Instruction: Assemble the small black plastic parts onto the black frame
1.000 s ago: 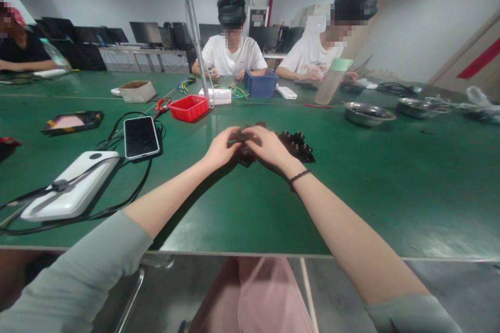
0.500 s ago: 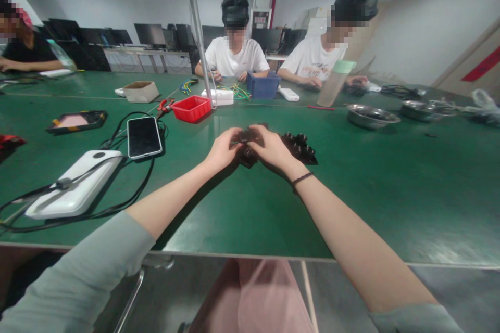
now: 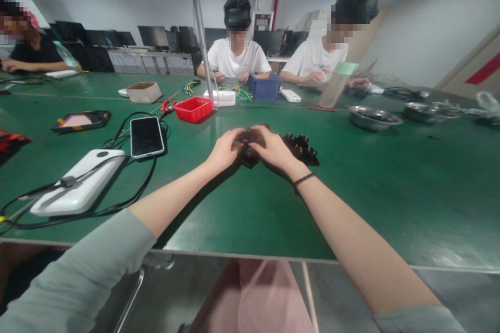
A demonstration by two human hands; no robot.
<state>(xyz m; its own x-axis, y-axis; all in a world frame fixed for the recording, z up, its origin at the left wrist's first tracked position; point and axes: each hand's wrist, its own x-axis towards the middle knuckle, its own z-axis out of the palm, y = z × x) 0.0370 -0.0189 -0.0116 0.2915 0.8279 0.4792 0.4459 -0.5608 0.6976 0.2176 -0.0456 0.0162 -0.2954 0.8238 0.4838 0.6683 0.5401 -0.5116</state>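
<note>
Both of my hands meet over a black board with dark raised parts on the green table. My left hand has its fingers closed on a small dark piece at the board's left end. From the other side, my right hand grips the same piece between thumb and fingers. The right hand hides the middle of the board, whose right end shows beyond it. Exact details of the piece are too small and dark to tell.
On the left lie a phone, a white power bank with black cables, and a black tray. Farther back are a red bin, a blue bin, a bottle and a metal bowl. People sit across the table.
The view has shifted slightly, so the objects on the table appear a little farther right. Both hands keep nearly the same position on the dark piece.
</note>
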